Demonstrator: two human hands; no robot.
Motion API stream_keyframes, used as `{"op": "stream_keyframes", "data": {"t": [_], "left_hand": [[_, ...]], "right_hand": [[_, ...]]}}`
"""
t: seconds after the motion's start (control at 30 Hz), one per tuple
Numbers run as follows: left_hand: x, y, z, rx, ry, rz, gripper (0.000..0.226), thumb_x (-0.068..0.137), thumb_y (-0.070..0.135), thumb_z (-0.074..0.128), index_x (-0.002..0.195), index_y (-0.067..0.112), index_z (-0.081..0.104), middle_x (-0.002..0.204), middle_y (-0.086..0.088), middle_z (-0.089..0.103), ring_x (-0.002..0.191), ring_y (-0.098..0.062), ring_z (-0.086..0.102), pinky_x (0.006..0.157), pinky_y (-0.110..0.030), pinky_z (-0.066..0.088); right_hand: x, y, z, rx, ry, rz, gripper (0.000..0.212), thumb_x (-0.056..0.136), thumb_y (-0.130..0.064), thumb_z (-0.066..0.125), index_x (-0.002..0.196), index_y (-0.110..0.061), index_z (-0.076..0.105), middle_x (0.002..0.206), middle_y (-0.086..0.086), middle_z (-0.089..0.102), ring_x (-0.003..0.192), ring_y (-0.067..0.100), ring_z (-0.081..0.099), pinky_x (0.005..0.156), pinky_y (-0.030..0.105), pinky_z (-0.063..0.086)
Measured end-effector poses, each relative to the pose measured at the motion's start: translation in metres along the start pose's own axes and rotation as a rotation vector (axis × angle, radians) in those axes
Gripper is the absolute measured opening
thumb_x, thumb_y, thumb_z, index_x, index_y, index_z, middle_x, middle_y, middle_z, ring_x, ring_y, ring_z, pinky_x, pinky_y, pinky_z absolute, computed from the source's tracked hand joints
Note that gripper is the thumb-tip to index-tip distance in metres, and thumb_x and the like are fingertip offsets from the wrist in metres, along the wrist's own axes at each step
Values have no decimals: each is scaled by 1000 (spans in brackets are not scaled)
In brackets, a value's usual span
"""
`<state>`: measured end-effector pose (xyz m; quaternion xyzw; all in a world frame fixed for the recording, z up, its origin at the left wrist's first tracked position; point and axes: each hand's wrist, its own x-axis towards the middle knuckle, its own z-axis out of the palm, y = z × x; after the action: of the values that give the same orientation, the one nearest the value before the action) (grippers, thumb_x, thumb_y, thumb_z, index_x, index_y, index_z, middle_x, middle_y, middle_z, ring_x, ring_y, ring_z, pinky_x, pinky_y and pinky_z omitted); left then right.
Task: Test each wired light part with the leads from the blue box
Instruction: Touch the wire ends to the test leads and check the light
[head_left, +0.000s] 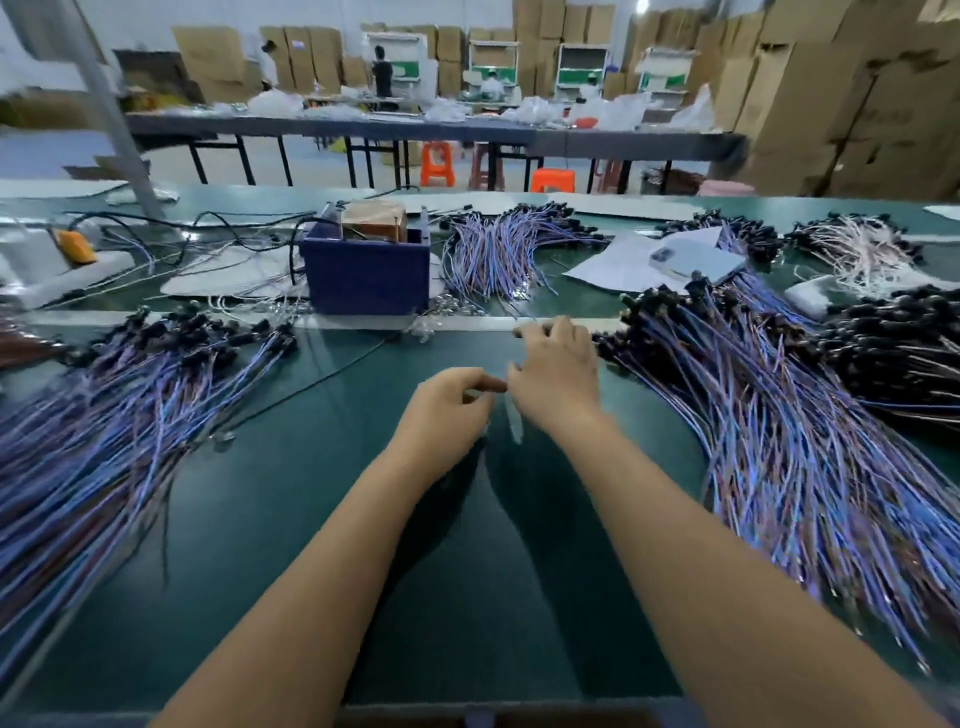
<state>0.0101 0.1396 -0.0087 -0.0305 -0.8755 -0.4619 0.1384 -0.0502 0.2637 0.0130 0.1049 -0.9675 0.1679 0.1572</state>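
Note:
My left hand (449, 410) and my right hand (556, 371) meet over the middle of the green bench (291, 519), fingers curled. The left fingertips pinch something small and blurred where the hands touch; I cannot tell what it is. My right hand's fingers are bent near the same spot, and whether they hold anything is hidden by blur. The blue box (366, 270) stands just beyond them, with a thin black lead (311, 382) running from it across the bench. Big heaps of purple-wired light parts lie at the left (114, 415) and at the right (810, 457).
Another bundle of wired parts (498, 249) lies right of the blue box, with papers (623, 265) and more dark bundles (893, 343) beyond. White pads and an orange item (75, 247) sit far left. Tables, orange stools and cardboard boxes fill the background.

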Motion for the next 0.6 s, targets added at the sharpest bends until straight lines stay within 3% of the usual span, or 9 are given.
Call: {"op": "stream_keyframes", "data": {"t": [0.07,0.13,0.23,0.37,0.47,0.53,0.6], "left_hand": [[1,-18,-26,68,93,-35,30,86,7,56,77,33,65,84,7,65,72,2,58,65,-12,40],[0,-39,-49,185,179,-82,22,85,6,57,85,23,71,95,2,62,91,-9,57,78,-16,36],[-1,-60,-74,277,309,-185,23,85,5,56,93,16,74,108,-6,61,106,-21,54,85,-18,31],[13,-71,-96,528,443,-233,23,86,14,56,101,18,73,124,-10,56,122,-32,41,99,-33,32],[22,-83,-114,688,420,-466,38,89,22,51,126,21,59,144,-15,42,134,-34,30,109,-41,26],[23,-90,-117,720,352,-586,42,92,23,46,133,16,51,142,-18,42,130,-37,35,107,-42,29],[26,-93,-115,725,393,-587,38,93,20,47,130,15,52,137,-17,47,124,-38,40,103,-43,33]], "right_hand": [[2,-35,20,91,-63,-55,41,91,-28,52,131,-17,51,132,12,43,124,31,35,104,39,29],[3,-64,36,211,-127,-86,41,92,-30,52,132,-20,51,132,11,43,125,30,34,104,39,29],[0,-87,57,319,-211,-108,39,93,-33,51,131,-24,53,132,9,46,124,29,36,104,38,30],[1,-82,69,312,-183,-113,31,92,-32,51,121,-24,61,126,6,51,120,27,40,101,37,33],[4,-79,69,360,-166,-106,27,93,-29,51,115,-22,64,122,4,54,118,26,42,99,35,33],[5,-80,70,342,-166,-120,25,93,-30,51,113,-22,65,121,3,53,117,25,41,98,36,33],[4,-81,71,327,-168,-131,24,93,-31,51,112,-22,65,120,3,52,118,25,40,98,36,32]]}}
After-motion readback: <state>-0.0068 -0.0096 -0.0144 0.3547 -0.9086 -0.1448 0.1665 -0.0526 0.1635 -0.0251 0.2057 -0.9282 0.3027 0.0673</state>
